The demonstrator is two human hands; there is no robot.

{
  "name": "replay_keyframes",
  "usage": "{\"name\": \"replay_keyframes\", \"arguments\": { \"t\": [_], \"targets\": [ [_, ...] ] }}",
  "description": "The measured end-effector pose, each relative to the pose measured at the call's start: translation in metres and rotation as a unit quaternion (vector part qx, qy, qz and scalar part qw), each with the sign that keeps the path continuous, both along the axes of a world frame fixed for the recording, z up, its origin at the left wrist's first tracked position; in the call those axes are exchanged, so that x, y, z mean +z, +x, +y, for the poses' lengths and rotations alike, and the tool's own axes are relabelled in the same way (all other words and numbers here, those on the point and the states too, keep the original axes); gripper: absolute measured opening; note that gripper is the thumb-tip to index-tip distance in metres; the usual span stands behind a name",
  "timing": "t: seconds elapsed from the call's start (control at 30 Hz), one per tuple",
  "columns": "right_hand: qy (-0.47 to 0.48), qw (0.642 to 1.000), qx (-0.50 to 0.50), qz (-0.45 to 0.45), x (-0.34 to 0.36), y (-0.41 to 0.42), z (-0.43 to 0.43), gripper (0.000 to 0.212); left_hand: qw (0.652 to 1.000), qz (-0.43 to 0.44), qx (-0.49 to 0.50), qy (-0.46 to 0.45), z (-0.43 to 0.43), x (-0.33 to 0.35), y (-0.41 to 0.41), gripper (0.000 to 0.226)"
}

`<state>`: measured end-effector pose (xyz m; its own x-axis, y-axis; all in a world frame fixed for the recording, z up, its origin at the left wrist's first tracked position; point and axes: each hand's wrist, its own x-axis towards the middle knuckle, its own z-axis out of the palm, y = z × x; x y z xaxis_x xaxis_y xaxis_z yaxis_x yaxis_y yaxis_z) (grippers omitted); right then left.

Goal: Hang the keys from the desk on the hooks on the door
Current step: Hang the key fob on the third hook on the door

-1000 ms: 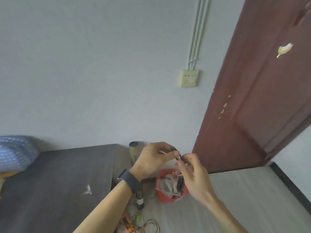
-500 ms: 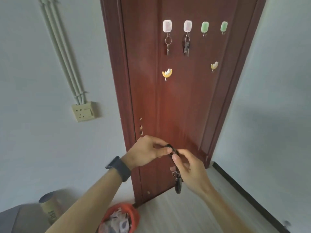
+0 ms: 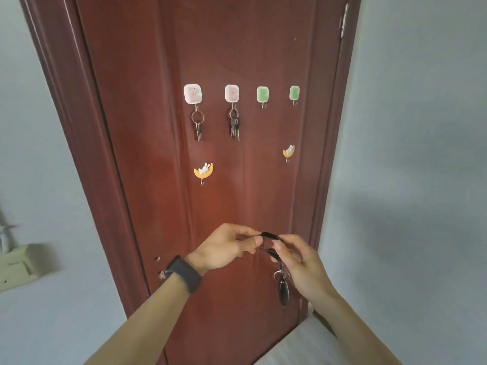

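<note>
Soft daylight, wide-angle bending, slight blur

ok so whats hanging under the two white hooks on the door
Each white hook carries a key bunch: one, the other. How many keys per ring is unclear, since they overlap.

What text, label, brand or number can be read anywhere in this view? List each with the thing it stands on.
None can be read.
Left pink hook plate: a pink printed picture, too blurred to tell if it holds letters.
Second pink hook plate: the same, unreadable.
Two green hook plates: no print visible.
Black key fob hanging from the strap both hands hold: no marking can be made out.
Wristband: plain and dark.
</note>
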<state>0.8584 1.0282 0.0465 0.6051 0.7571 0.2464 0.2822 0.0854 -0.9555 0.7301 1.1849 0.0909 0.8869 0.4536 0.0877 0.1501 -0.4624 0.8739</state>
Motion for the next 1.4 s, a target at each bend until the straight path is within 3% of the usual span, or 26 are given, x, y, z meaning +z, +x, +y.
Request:
{"name": "replay_keyframes", "arguments": {
  "t": [0.13, 0.37, 0.6, 0.8, 0.83, 0.93, 1.0, 1.17, 1.4],
  "targets": [
    [-0.001, 1.0, 0.01, -0.021, 0.031, 0.057, 0.042, 0.014, 0.999, -0.014, 0.012, 0.038, 0.042, 0.028, 0.055, 0.023],
    [0.01, 0.998, 0.02, -0.05, 0.068, 0.136, 0.106, 0.009, 0.974, -0.051, 0.083, 0.205, 0.092, 0.057, 0.133, 0.03],
    [0.049, 0.995, 0.06, -0.062, 0.1, 0.196, 0.167, 0.012, 0.96, -0.094, 0.173, 0.197, 0.125, 0.086, 0.189, 0.024],
    [0.097, 0.988, 0.053, -0.113, 0.141, 0.257, 0.218, 0.009, 0.878, -0.094, 0.288, 0.371, 0.146, 0.135, 0.239, 0.029],
    [0.108, 0.987, 0.054, -0.11, 0.148, 0.266, 0.227, 0.012, 0.852, -0.1, 0.308, 0.411, 0.151, 0.142, 0.245, 0.034],
    [0.123, 0.986, 0.065, -0.092, 0.167, 0.288, 0.253, 0.013, 0.718, -0.06, 0.388, 0.575, 0.172, 0.16, 0.255, 0.057],
    [0.129, 0.985, 0.083, -0.082, 0.175, 0.296, 0.266, 0.013, 0.667, 0.005, 0.409, 0.623, 0.186, 0.166, 0.257, 0.07],
    [0.152, 0.979, 0.116, -0.069, 0.186, 0.302, 0.29, 0.013, 0.612, 0.073, 0.433, 0.658, 0.209, 0.157, 0.26, 0.08],
    [0.152, 0.978, 0.141, -0.037, 0.19, 0.3, 0.313, 0.018, 0.584, 0.074, 0.444, 0.675, 0.214, 0.156, 0.259, 0.08]
  ]
}}
